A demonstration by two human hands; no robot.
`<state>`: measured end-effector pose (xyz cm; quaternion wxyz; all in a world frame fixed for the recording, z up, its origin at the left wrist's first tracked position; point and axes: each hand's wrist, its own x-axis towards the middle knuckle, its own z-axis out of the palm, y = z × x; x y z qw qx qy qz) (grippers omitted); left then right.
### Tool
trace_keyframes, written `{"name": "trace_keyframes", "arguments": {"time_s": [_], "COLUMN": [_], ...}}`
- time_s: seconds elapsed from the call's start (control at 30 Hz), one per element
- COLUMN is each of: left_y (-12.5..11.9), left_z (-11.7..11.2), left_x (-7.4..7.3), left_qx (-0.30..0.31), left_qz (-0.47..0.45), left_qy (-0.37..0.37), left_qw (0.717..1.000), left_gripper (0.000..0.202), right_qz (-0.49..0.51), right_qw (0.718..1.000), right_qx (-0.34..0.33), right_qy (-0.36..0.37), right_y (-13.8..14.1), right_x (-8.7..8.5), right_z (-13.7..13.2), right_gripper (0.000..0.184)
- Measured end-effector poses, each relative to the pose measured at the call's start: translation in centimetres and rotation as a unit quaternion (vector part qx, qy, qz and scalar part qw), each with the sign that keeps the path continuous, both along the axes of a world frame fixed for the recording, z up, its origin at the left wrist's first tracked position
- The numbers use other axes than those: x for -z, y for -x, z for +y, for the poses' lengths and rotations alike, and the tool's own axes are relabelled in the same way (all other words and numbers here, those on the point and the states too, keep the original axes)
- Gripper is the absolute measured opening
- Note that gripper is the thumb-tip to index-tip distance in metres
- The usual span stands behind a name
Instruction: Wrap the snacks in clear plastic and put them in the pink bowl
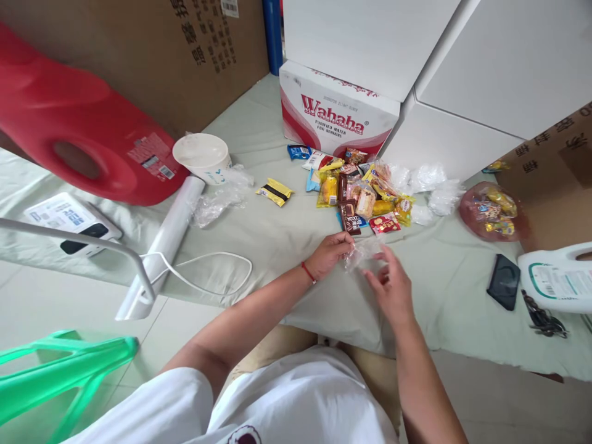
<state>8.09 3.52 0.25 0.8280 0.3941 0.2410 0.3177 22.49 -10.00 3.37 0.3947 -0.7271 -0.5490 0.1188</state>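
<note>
My left hand (pixel 332 254), with a red cord at the wrist, pinches the edge of a clear plastic bag (pixel 359 251). On the bag's other side is my right hand (pixel 389 285), its thumb and fingers apart; whether a fingertip touches the film I cannot tell. Just beyond both hands lies a heap of wrapped snacks (pixel 365 200), among them a brown cocoa packet (pixel 348 217) and a small red packet (pixel 385 223). One yellow and black snack packet (pixel 274 192) lies by itself to the left. Several crumpled clear bags (pixel 428 179) are bunched right of the heap.
Behind the heap stands a Wahaha water carton (pixel 340 114). At left are a paper tub (pixel 202 157), a red jug (pixel 92 123), a white roll (pixel 161 246) and a cable (pixel 250 271). Rightward sit a reddish bowl (pixel 467 213) of snacks, a phone (pixel 504 282) and a white bottle (pixel 555 280).
</note>
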Motion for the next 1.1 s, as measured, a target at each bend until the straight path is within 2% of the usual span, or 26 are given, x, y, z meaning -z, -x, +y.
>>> {"name": "trace_keyframes", "arguments": {"time_s": [0.07, 0.13, 0.3, 0.37, 0.47, 0.53, 0.63, 0.67, 0.7, 0.77, 0.87, 0.97, 1.03, 1.1], "left_y": [0.0, 0.1, 0.2, 0.2, 0.2, 0.3, 0.4, 0.4, 0.4, 0.4, 0.3, 0.2, 0.0, -0.2], "left_z": [0.1, 0.2, 0.7, 0.8, 0.9, 1.0, 0.9, 0.9, 0.8, 0.7, 0.3, -0.1, -0.1, 0.0], "left_x": [-0.1, -0.2, -0.5, -0.6, -0.7, -0.8, -0.6, -0.5, -0.4, -0.2, -0.1, -0.1, 0.1, 0.3], "left_qx": [-0.016, -0.03, -0.033, -0.044, -0.052, -0.043, -0.013, 0.001, 0.015, 0.037, 0.046, 0.015, 0.0, 0.014], "left_qz": [-0.001, -0.005, -0.034, -0.034, -0.029, -0.029, -0.031, -0.033, -0.034, -0.038, -0.043, -0.047, -0.019, 0.031], "left_qy": [0.012, 0.036, 0.106, 0.115, 0.119, 0.12, 0.116, 0.116, 0.119, 0.121, 0.107, 0.046, 0.001, -0.024], "left_qw": [1.0, 0.999, 0.993, 0.992, 0.991, 0.991, 0.993, 0.993, 0.992, 0.991, 0.992, 0.998, 1.0, 0.999], "left_gripper": [0.025, 0.024, 0.03, 0.033, 0.038, 0.04, 0.039, 0.039, 0.04, 0.042, 0.046, 0.053, 0.068, 0.062], "right_qz": [-0.004, -0.007, -0.001, -0.012, -0.042, -0.024, -0.027, -0.058, -0.098, -0.174, -0.21, -0.138, -0.013, 0.149], "right_qw": [0.999, 0.997, 0.993, 0.996, 0.996, 0.998, 0.994, 0.99, 0.987, 0.981, 0.975, 0.99, 0.999, 0.985], "right_qx": [-0.052, -0.063, -0.014, -0.018, -0.075, -0.051, 0.089, 0.107, 0.097, 0.024, -0.06, -0.029, 0.033, 0.089], "right_qy": [-0.007, -0.046, -0.114, -0.091, -0.002, 0.017, -0.053, -0.076, -0.088, -0.079, -0.028, -0.014, -0.015, -0.004], "right_y": [0.4, 0.2, -1.7, -2.8, -4.2, -4.6, -4.4, -4.2, -4.0, -3.6, -2.8, -1.8, -1.3, -1.4], "right_x": [0.5, 0.8, 1.2, 1.5, 1.9, 1.6, 0.3, -0.2, -0.6, -0.8, 0.0, 1.0, 1.1, 0.7], "right_z": [1.3, 1.2, -3.5, -5.8, -8.4, -9.1, -7.6, -6.4, -5.1, -2.0, 1.9, 3.5, 3.4, 2.8], "right_gripper": [0.023, 0.02, 0.018, 0.019, 0.021, 0.023, 0.019, 0.018, 0.021, 0.032, 0.025, 0.023, 0.027, 0.033]}}
